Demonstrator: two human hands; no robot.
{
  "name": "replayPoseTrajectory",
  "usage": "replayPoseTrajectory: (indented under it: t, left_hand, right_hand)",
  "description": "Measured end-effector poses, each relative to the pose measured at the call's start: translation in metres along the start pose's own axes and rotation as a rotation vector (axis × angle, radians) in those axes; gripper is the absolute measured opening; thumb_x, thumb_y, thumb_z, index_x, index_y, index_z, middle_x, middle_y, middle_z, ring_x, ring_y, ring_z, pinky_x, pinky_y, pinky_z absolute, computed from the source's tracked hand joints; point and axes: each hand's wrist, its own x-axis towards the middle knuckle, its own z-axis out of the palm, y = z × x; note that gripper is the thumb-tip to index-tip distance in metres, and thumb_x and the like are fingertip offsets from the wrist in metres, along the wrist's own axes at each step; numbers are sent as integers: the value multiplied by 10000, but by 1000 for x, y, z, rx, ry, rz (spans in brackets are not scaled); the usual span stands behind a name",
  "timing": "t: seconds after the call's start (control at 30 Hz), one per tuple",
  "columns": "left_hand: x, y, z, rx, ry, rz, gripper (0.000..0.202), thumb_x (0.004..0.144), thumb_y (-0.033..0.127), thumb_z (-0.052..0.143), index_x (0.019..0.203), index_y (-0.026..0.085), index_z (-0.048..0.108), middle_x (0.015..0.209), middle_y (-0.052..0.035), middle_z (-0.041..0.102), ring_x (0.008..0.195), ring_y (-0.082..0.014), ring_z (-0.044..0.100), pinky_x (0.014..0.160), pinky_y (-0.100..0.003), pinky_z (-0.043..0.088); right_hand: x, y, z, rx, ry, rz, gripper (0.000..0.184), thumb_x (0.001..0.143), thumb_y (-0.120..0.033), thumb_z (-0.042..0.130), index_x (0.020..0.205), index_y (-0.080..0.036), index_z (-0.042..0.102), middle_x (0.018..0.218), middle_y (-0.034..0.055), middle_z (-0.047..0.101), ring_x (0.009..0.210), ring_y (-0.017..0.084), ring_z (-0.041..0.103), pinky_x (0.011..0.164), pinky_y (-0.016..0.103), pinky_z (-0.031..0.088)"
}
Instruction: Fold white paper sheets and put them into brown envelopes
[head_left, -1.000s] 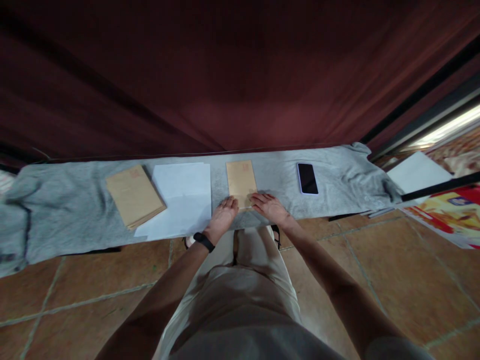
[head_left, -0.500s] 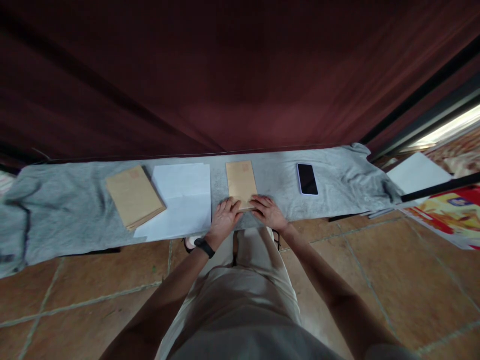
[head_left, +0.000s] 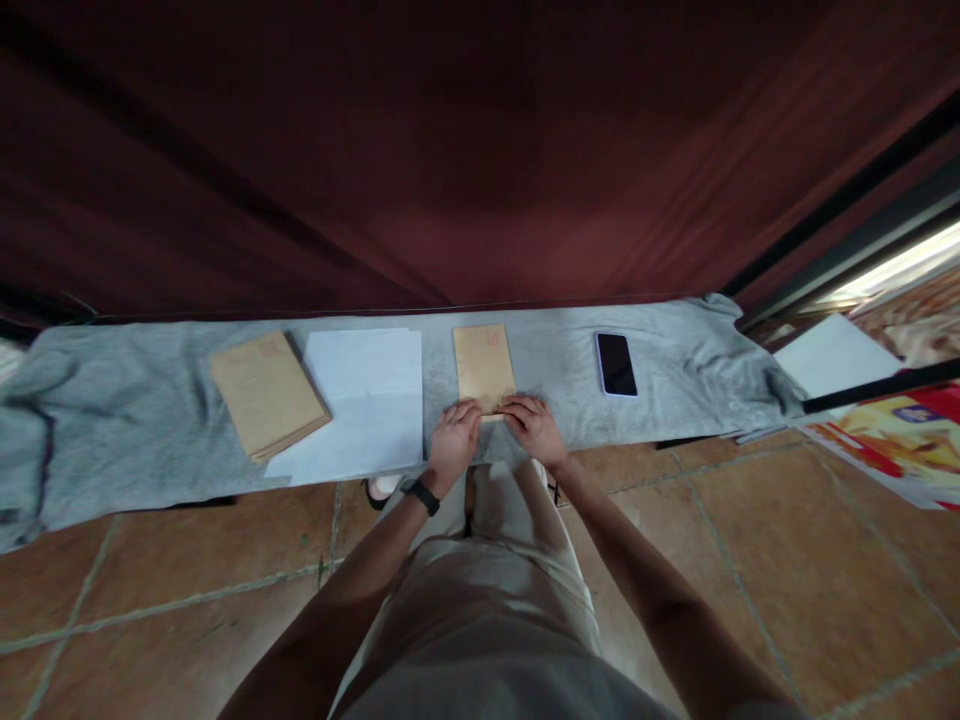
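Note:
A brown paper envelope with a small reddish print at its far end lies lengthwise in front of me on the grey cloth. At its near left corner, my left hand has its fingers closed on the edge; a black band is on that wrist. My right hand grips the near right corner in the same way, fingertips pressed together. The near edge between the hands looks slightly bent. To the left lie white paper sheets, and a stack of brown envelopes partly overlaps them.
A phone with a dark screen lies right of the envelope on the grey cloth. A dark red curtain hangs behind. At far right are a white sheet and a red and yellow package. Tiled floor lies below.
Both hands' fingers have drawn in and curled tighter at the envelope's near edge. The envelope stays in about the same place.

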Motion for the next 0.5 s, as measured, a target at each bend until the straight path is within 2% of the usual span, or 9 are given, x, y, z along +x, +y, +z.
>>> replayPoseTrajectory:
  t: [0.1,0.27,0.4,0.5]
  left_hand:
    - [2,1,1,41,10,-27,211,1006,232,460,1044,209,666,1167,-71,716,1064,-242,631,936,-395,477]
    - [1,4,3,66,31,-34,232,999,209,457,1089,197,670,1193,-88,712,1081,-254,639,943,-413,494]
    - [-10,7,7,77,28,88,316,986,156,438,1219,174,652,1371,-110,635,1287,-255,564,1093,-429,453]
    - [-20,10,13,88,-16,186,390,1006,189,410,1348,136,590,1468,-117,571,1415,-242,470,1191,-424,384]
  right_hand:
    - [1,-5,2,0,25,35,196,1001,-253,559,1112,-229,719,1243,60,690,1159,220,598,1017,393,422]
    - [1,-10,5,-16,58,59,195,1005,-250,533,1103,-220,699,1219,67,688,1145,222,594,1009,390,418]
    - [1,-8,5,-17,73,71,224,1016,-261,499,1099,-217,701,1210,75,689,1149,224,597,1012,399,435]
    - [0,-11,6,-15,71,72,275,1025,-251,459,1147,-209,702,1238,87,685,1189,233,591,1066,436,433]
